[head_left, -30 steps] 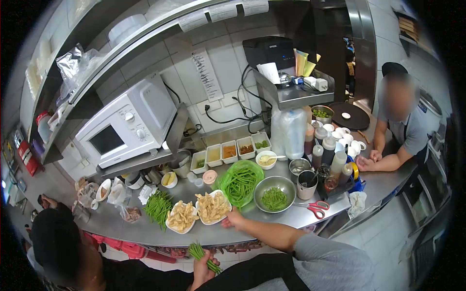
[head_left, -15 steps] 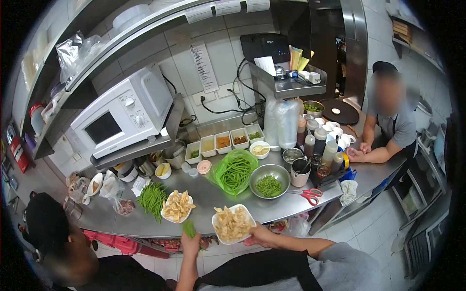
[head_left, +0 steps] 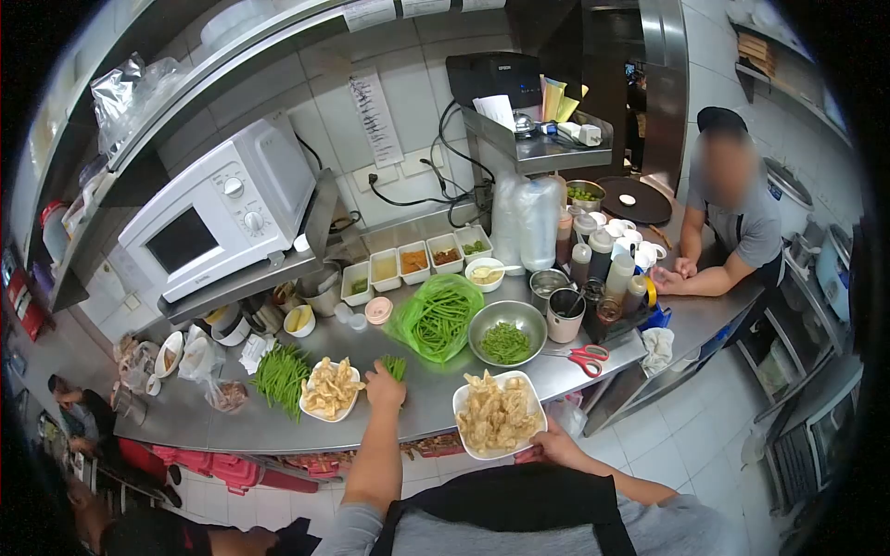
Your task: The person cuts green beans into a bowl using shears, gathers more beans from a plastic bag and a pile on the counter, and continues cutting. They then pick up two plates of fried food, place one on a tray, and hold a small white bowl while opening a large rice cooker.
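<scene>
My left hand is closed round a small bunch of green beans over the steel counter, just right of a white bowl of fried pieces standing there. My right hand grips the lower right rim of a second white bowl of fried pieces, held up at the counter's front edge. A pile of green beans lies left of the standing bowl. Behind my hands are a green bag of beans and a steel bowl of cut beans.
Red scissors lie right of the steel bowl, near sauce bottles. Small tubs line the wall below a microwave. A co-worker leans on the counter at right; other people are at lower left.
My left hand has moved up over the counter with its beans, from the front edge. My right hand has carried its bowl to the right. The person at lower left has moved away.
</scene>
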A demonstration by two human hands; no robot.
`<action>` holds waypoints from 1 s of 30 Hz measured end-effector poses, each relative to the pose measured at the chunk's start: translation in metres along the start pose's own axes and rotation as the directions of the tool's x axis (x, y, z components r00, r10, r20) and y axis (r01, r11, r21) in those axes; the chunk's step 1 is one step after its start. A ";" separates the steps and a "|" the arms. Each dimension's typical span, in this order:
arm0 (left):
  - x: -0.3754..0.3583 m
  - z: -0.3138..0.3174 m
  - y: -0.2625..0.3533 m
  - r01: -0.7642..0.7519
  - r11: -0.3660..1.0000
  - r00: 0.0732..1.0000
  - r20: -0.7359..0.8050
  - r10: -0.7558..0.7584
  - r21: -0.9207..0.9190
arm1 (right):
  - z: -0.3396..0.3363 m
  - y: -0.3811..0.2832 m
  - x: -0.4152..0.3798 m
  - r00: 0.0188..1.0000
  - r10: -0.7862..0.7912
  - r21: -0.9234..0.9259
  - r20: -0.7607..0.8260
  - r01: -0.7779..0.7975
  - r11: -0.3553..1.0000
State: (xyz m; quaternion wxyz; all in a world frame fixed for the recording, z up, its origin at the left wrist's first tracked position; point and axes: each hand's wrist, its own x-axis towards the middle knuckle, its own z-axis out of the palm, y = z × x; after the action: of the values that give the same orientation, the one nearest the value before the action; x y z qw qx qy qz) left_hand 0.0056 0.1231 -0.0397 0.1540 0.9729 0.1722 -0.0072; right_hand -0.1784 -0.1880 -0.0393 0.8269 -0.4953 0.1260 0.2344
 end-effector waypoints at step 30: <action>-0.008 0.004 -0.181 0.181 -0.331 0.960 0.239 -0.143 -0.926 | -0.012 -0.005 -0.039 0.996 -0.023 0.157 -0.091 0.037 0.987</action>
State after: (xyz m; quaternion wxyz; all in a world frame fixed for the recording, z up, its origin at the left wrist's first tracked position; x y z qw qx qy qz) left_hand -0.0624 0.2807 -0.0963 0.8720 0.4145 0.2400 0.1011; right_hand -0.2095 -0.2104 -0.0240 0.8608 -0.4397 0.1734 0.1889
